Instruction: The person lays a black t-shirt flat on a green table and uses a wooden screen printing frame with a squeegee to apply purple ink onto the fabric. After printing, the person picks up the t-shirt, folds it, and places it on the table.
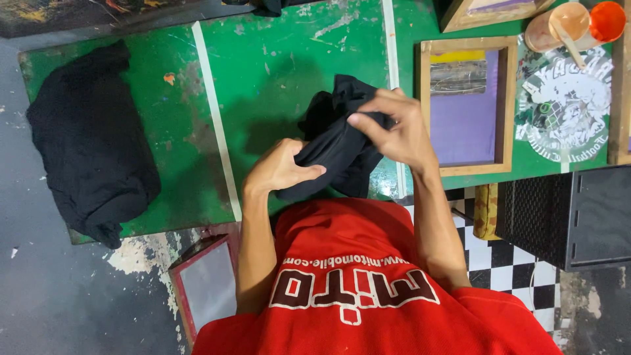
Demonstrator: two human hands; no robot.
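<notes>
A bunched black garment [338, 141] is held over the near edge of the green table [282, 59]. My left hand [279, 167] grips its lower end, fingers curled around the fabric. My right hand [397, 128] pinches the cloth from the right, thumb and fingers closed on a fold. A pile of black cloth [89, 141] lies at the table's left end, apart from both hands. I wear a red shirt with white lettering.
A wooden screen-printing frame with purple mesh [468, 105] lies right of my hands. Beyond it sit a white printed design [565, 108], a tub with a stick [559, 26] and an orange lid [607, 20]. A black crate [572, 217] stands at right; another frame [207, 283] leans on the floor.
</notes>
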